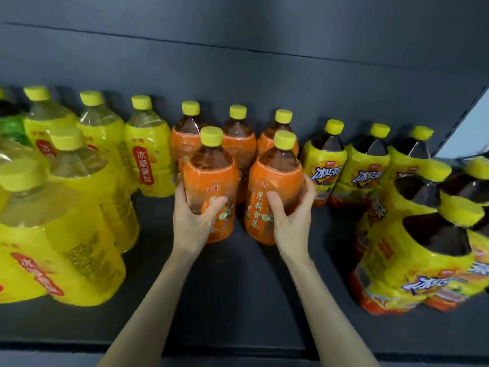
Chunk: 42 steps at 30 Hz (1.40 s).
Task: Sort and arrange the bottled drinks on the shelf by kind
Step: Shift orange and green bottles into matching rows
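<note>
Two orange-labelled tea bottles with yellow caps stand upright at the middle of the dark shelf [238, 287]. My left hand [194, 221] grips the left orange bottle [210, 178] low on its label. My right hand [289, 215] grips the right orange bottle [275, 178] the same way. Right behind them three more orange bottles [238, 133] stand in a row at the back. Yellow-labelled pale drinks [148, 149] fill the left side. Dark iced-tea bottles with yellow labels [325, 160] fill the right side.
A green-labelled bottle [10, 128] peeks out at the far left. The shelf's back wall [238, 75] rises just behind the rear row. A pale upright [465, 128] bounds the shelf at the right. Bare shelf lies in front of my hands, down to the front edge.
</note>
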Available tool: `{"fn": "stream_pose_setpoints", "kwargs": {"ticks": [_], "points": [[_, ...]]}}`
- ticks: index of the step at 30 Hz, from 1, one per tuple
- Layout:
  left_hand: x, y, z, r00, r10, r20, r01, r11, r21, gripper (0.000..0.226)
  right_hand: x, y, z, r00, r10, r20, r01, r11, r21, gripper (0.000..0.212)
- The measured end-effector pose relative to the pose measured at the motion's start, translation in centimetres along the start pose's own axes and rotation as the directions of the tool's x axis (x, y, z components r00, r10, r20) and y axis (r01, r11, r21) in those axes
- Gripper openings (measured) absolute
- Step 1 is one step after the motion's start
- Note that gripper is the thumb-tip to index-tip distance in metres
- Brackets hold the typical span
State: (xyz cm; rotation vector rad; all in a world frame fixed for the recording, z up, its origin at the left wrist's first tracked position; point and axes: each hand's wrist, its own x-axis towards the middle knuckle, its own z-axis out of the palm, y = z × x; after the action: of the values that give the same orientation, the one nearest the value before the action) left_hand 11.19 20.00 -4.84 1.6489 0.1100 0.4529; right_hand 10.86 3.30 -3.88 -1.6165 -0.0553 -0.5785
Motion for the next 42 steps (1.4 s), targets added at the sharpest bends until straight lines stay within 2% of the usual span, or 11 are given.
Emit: {"fn": "stream_pose_setpoints", "kwargs": {"ticks": [10, 14, 19, 23, 25, 27, 32, 35, 38, 42], "points": [[2.1, -0.5, 1.3, 1.0, -0.013, -0.028, 0.014, 0.999, 0.039, 0.097, 1.1, 0.4, 1.0, 1.0, 0.013, 0.002, -0.013, 0.997, -0.074, 0.086], [1.9, -0.3, 0.7, 0.999, -0.026, 0.031, 0.024, 0.996, 0.083, 0.096, 0.6, -0.1, 1.0, 0.999, 0.038, -0.005, -0.039, 0.992, -0.12, 0.084], [1.0, 0.2, -1.0, 0.991, -0.02, 0.135, -0.011, 0.974, 0.228, 0.09, -0.6, -1.1, 0.4, 0.995, 0.1, 0.016, -0.087, 0.926, -0.368, 0.086], [-1.7, 0.5, -3.1, 0.986, 0.08, 0.149, -0.142, 0.872, 0.468, 0.065, -3.0, -1.9, -0.9, 1.0, 0.018, -0.023, -0.028, 0.831, -0.555, 0.057], [-3.1, 1.1, -4.1, 0.98, 0.127, 0.153, -0.192, 0.806, 0.559, 0.05, -4.4, -2.6, -1.3, 0.999, -0.036, -0.022, 0.019, 0.847, -0.532, 0.036], [-4.3, 2.2, -5.0, 0.967, 0.195, 0.161, -0.253, 0.782, 0.57, 0.036, -5.7, -3.7, -1.5, 0.998, -0.059, 0.038, 0.07, 0.88, -0.47, 0.021], [-8.3, 6.0, -7.1, 0.937, 0.341, 0.072, -0.335, 0.824, 0.458, 0.022, -8.2, -7.2, -2.5, 0.976, -0.155, 0.15, 0.199, 0.917, -0.346, 0.015], [-12.0, 7.2, -9.0, 0.946, 0.323, 0.033, -0.316, 0.892, 0.323, 0.022, -10.9, -8.3, -3.0, 0.969, -0.174, 0.173, 0.216, 0.94, -0.266, 0.013], [-15.6, 6.3, -10.9, 0.969, 0.246, -0.037, -0.231, 0.946, 0.227, 0.02, -14.1, -8.2, -2.6, 0.965, -0.125, 0.23, 0.173, 0.964, -0.201, 0.012], [-19.7, 4.7, -14.5, 0.981, 0.146, -0.127, -0.112, 0.964, 0.243, 0.023, -18.2, -8.2, -0.7, 0.946, -0.035, 0.323, 0.081, 0.988, -0.131, 0.012]]}}
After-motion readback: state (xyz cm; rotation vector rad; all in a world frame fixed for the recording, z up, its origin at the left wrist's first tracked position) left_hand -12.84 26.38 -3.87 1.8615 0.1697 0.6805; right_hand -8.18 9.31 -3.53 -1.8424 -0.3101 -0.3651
